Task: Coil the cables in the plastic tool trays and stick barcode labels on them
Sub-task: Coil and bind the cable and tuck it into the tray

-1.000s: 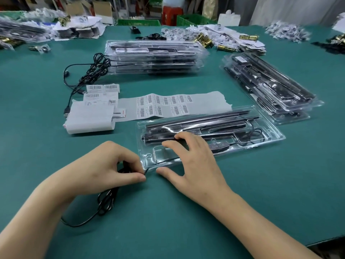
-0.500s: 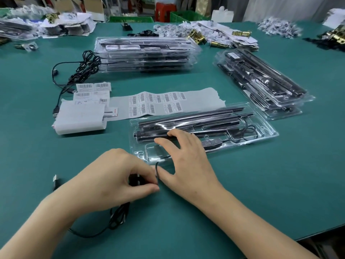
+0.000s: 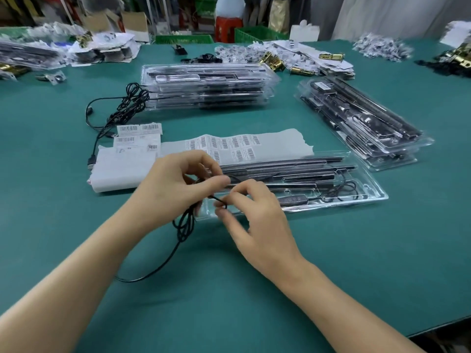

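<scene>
Both hands risen off counter since half second back, cable bundle lifted with them.

Head view: left hand grip clamped on bunched loops of black cable. Loops hang below, loose tail trails on counter toward me. Right hand grip pinches strand just beside left thumb, over near end of tray. Cable's other end lies in tray by controller.

My read: coil part-wound, not yet tucked in. I see no label on this tray; label sheet waits just behind.
</scene>
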{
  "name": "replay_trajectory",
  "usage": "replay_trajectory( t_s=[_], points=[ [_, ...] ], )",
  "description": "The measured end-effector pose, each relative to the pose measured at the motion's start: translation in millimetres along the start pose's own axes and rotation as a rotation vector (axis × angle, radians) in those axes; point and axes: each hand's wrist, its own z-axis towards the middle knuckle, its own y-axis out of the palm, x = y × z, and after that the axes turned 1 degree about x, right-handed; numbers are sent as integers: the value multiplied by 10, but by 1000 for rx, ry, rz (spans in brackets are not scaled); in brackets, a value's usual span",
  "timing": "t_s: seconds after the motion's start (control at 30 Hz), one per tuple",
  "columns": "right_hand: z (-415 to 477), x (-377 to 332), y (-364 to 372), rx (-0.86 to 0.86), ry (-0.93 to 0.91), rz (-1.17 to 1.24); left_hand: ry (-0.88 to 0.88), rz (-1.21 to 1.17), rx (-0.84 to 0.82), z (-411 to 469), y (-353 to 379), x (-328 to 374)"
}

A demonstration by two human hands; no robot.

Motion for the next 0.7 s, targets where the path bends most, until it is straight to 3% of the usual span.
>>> replay_trajectory(
  t_s=[0.13,0.27,0.33,0.63,0.7],
  points=[
    [39,67,8,-4,51,104,-124,-228,-23,-43,72,-124],
    [35,75,18,3,17,78,-206,-162,-477,-132,-332,-267],
    [34,64,35,3,5,63,-238,-140,-591,-178,-463,-320],
    [-17,66,30,-7,-115,-75,-165,-296,-700,-203,-455,-384],
    [-37,56,21,1,-134,-88,-129,-254,-543,-179,-402,-391]
  ],
)
